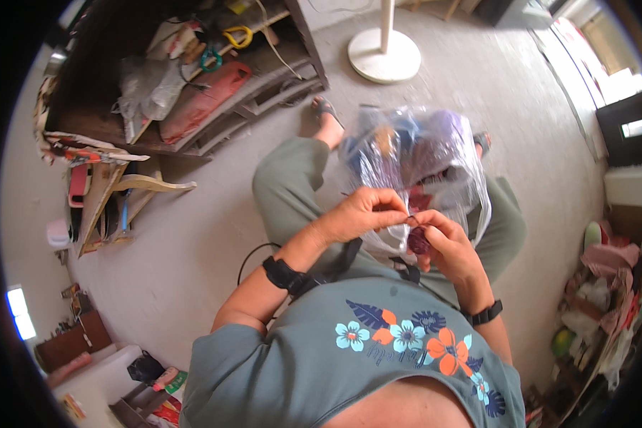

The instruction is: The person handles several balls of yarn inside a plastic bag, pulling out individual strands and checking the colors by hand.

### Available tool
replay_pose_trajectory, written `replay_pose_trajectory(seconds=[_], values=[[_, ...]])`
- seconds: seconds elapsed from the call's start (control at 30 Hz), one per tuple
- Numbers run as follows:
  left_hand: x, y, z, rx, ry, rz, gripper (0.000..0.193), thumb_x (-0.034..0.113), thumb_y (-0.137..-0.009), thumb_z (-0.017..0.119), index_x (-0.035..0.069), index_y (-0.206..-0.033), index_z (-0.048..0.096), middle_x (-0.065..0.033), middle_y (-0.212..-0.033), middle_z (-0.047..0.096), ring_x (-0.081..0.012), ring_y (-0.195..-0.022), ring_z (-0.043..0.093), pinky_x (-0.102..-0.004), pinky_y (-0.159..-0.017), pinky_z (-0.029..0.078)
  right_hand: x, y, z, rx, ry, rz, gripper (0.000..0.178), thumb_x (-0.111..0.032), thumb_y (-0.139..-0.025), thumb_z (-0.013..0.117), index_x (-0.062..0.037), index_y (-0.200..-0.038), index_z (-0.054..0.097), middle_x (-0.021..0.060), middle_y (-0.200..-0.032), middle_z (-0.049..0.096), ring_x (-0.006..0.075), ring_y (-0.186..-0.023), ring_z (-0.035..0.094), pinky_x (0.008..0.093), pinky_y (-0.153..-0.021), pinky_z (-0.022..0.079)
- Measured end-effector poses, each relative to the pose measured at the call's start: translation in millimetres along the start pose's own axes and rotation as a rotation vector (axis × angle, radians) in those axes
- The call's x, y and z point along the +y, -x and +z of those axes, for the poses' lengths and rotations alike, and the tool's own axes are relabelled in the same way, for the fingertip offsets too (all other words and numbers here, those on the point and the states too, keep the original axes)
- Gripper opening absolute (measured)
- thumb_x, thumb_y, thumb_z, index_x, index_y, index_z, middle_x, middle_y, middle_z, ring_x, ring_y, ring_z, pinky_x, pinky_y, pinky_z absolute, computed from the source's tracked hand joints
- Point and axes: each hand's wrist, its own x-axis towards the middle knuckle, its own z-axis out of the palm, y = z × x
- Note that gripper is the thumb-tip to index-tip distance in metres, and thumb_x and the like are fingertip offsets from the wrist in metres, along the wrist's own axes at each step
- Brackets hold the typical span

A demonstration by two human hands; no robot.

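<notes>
In front of my belly, my right hand (448,241) holds a small dark maroon bundle (419,241), which looks like wound yarn. Its thumb and forefinger pinch together just above the bundle. My left hand (371,214) meets it there with thumb and forefinger pressed together; what they grip is too small to make out, perhaps a strand. Just beyond both hands, a clear plastic bag (380,167) rests between my knees. Through its film show blue, tan and purple bundles (446,132), and something red lies near its opening.
A white round stand base (384,57) is on the grey floor ahead. To the left stands a dark wooden shelf unit (228,128) holding scissors, plastic bags and a red packet. Bags and cloth items (606,271) are piled along the right side.
</notes>
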Motion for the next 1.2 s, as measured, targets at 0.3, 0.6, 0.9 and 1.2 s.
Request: replay_pose_trajectory(seconds=[0.3,0.6,0.9,1.2], values=[[1.2,13.6,3.0,-0.176,-0.164,-0.087,0.018,0.017,-0.092,0.066,0.003,-0.103,0.069,0.0038,-0.086,0.061,-0.0041,-0.072,0.052,-0.0222,-0.064,0.044,4.1,-15.0,5.0,0.200,0.078,-0.281,0.022,-0.003,-0.089,0.065,-0.0021,-0.108,0.053,0.0062,-0.098,0.061,0.0134,-0.085,0.061,0.0275,-0.075,0.053],[3.3,6.9,4.3,-0.166,-0.164,0.068,0.016,0.017,-0.092,0.067,0.002,-0.097,0.066,0.0017,-0.090,0.064,-0.0055,-0.086,0.056,-0.0240,-0.077,0.046,9.1,-13.8,-0.5,0.290,0.510,-0.162,0.012,-0.013,-0.091,0.066,-0.0032,-0.094,0.059,-0.0004,-0.076,0.062,0.0036,-0.059,0.050,0.0196,-0.051,0.038],[-0.5,6.2,1.9,0.019,-0.075,-0.004,0.021,0.024,-0.094,0.065,0.007,-0.105,0.068,0.0061,-0.082,0.060,-0.0030,-0.072,0.051,-0.0204,-0.062,0.043,8.6,-11.9,2.9,0.010,-0.124,-0.193,0.018,-0.016,-0.100,0.053,-0.0033,-0.112,0.055,0.0087,-0.100,0.063,0.0153,-0.073,0.061,0.0316,-0.067,0.054],[13.3,14.2,10.9,-0.179,-0.193,-0.118,0.019,0.023,-0.094,0.065,0.007,-0.103,0.068,0.0064,-0.082,0.060,-0.0031,-0.071,0.050,-0.0209,-0.063,0.043,7.1,-14.5,1.4,0.218,0.033,-0.343,0.024,-0.003,-0.090,0.063,-0.0025,-0.112,0.054,0.0078,-0.100,0.063,0.0155,-0.083,0.062,0.0310,-0.076,0.054]])
